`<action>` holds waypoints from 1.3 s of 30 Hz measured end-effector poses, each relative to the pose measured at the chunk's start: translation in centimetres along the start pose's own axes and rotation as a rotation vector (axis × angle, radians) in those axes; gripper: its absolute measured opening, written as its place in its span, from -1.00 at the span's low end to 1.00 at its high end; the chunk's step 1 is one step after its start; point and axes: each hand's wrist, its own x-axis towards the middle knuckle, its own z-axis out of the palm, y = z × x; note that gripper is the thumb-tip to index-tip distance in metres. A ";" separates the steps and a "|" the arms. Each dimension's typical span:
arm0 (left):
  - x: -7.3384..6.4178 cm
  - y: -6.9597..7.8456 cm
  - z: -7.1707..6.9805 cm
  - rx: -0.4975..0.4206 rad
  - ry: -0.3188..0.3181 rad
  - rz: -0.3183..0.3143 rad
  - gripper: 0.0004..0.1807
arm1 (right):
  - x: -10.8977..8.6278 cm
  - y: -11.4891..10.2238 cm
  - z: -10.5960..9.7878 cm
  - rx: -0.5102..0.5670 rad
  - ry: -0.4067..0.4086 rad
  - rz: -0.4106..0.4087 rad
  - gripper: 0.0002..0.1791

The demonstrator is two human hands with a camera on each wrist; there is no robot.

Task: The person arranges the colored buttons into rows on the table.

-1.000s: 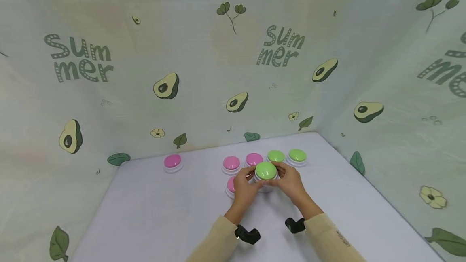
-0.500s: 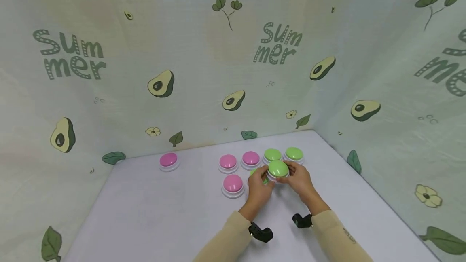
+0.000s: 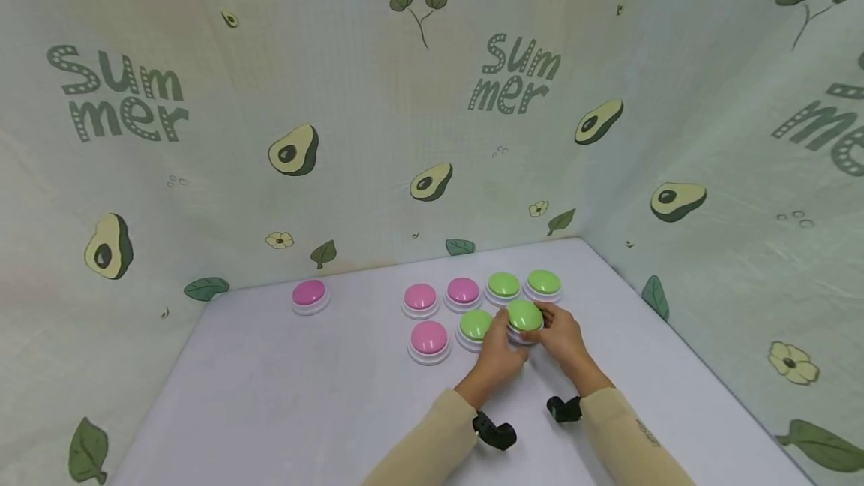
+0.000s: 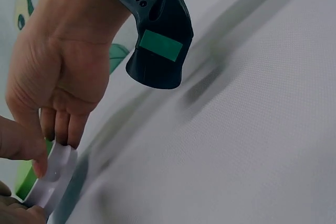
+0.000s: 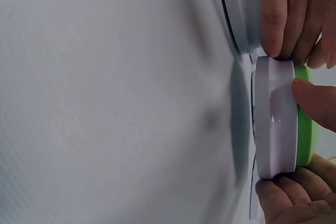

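Note:
A green-domed push button (image 3: 524,315) with a white base sits between my hands, at the right end of the front row. My right hand (image 3: 563,340) pinches its right side, thumb on the front and fingers around the rim. Straight fingers of my left hand (image 3: 497,362) touch its left side, while the left thumb stands apart, in front of it. Both wrist views show the white base (image 5: 275,119) edge-on near the tabletop; whether it touches the surface I cannot tell. Immediately left is another green push button (image 3: 475,325), partly behind my left hand.
Left in the front row stands a pink push button (image 3: 428,339). Behind are two pink ones (image 3: 420,297) and two green ones (image 3: 503,284) in a row. One more pink button (image 3: 309,292) stands alone far left. Printed fabric (image 3: 364,96) walls the white table (image 3: 283,396).
Both hands have moved right with the green button and lowered it beside the other green one, which has come into view. The left thumb has come away from the button.

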 end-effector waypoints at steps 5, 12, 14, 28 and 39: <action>0.1 0.1 0.2 -0.007 -0.051 -0.017 -0.01 | 0.3 0.6 0.2 0.004 0.000 -0.002 -0.08; 0.2 0.0 0.4 0.024 -0.081 -0.045 0.03 | 0.7 0.8 0.4 -0.041 0.008 -0.025 -0.11; 0.2 -0.1 0.4 0.030 -0.083 -0.034 0.03 | 0.9 0.8 0.4 -0.062 0.013 -0.032 -0.11; 0.1 -0.5 0.6 0.027 -0.129 -0.068 0.10 | 1.2 1.0 0.3 -0.097 -0.035 -0.027 -0.12; -0.2 -0.5 0.1 0.000 -0.149 -0.094 0.10 | 1.1 0.7 0.4 -0.173 -0.029 -0.054 -0.17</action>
